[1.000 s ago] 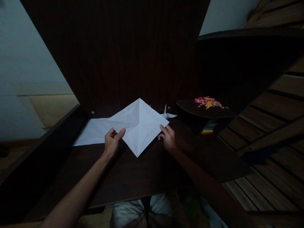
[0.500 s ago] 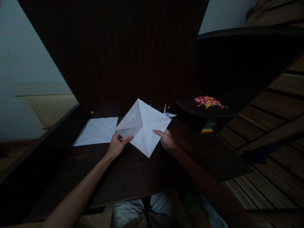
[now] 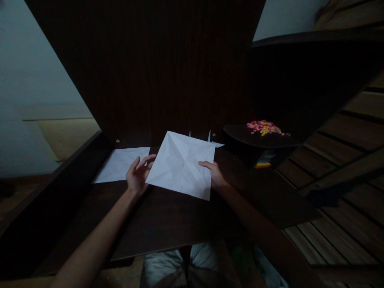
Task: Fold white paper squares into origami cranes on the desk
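Note:
A square sheet of white paper (image 3: 183, 166), marked with crossing creases, is held up over the dark desk (image 3: 168, 224). My right hand (image 3: 214, 173) pinches its right edge, thumb on top and the other fingers hidden behind. At the paper's left edge, my left hand (image 3: 139, 174) is open, palm turned up and fingers spread; some fingertips pass close to or behind the edge, and contact there is unclear. Behind the sheet, pointed white tips of folded paper (image 3: 217, 144) stick out, their lower parts covered.
Another creased white sheet (image 3: 115, 162) lies at the desk's back left. A small corner shelf (image 3: 240, 134) at the right bears a pile of colourful small pieces (image 3: 264, 127). Below it is a yellow-edged object (image 3: 263, 164). A dark side panel (image 3: 60, 192) borders the left.
The paper has turned from a diamond to a squarer position and lies flatter. My left hand has let go of its left corner and opened; my right hand keeps its pinch.

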`<state>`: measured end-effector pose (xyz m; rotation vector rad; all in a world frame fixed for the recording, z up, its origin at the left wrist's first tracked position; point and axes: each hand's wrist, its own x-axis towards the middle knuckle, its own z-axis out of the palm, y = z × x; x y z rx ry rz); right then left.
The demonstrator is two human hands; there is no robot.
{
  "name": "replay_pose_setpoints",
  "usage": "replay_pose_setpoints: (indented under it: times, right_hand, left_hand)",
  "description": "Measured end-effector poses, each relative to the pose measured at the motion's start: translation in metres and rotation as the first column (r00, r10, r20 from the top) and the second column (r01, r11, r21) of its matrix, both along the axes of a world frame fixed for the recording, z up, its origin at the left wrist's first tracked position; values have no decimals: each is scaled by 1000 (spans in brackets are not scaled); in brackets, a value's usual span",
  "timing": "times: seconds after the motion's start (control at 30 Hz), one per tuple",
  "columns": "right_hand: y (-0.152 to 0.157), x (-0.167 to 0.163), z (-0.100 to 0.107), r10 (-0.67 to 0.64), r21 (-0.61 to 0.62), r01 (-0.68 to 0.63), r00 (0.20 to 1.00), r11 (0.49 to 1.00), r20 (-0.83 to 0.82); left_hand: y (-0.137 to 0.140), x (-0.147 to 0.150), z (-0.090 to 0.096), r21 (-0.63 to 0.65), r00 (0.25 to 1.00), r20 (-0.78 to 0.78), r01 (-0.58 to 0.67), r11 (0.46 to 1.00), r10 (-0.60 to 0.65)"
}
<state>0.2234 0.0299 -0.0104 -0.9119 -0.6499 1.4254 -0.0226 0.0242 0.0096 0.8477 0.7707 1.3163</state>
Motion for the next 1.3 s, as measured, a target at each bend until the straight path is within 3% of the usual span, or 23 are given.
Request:
replay_pose_setpoints:
  times: [0.17, 0.33, 0.5, 0.77, 1.1, 1.3]
  right_hand:
    - [-1, -1, 1, -79, 68, 78, 997, 995, 20]
    - [0, -2, -1, -74, 113, 68, 996, 991, 53]
    - [4, 5, -1, -73, 184, 53, 992, 982, 103]
    - [5, 10, 5, -119, 236, 76, 978, 969, 174]
    - [9, 14, 3, -110, 216, 107, 994, 971, 1]
    - [7, 13, 7, -80, 220, 81, 997, 972, -12]
  left_hand:
    - [2, 6, -6, 40, 989, -145, -17, 999, 23]
    - [7, 9, -17, 86, 946, -307, -80, 993, 103]
    - [13, 2, -22, 181, 921, -328, -159, 971, 211]
    - [15, -4, -24, 170, 896, -377, -183, 968, 235]
    - [12, 0, -23, 109, 949, -295, -84, 991, 113]
    - [8, 0, -18, 65, 955, -289, -48, 997, 65]
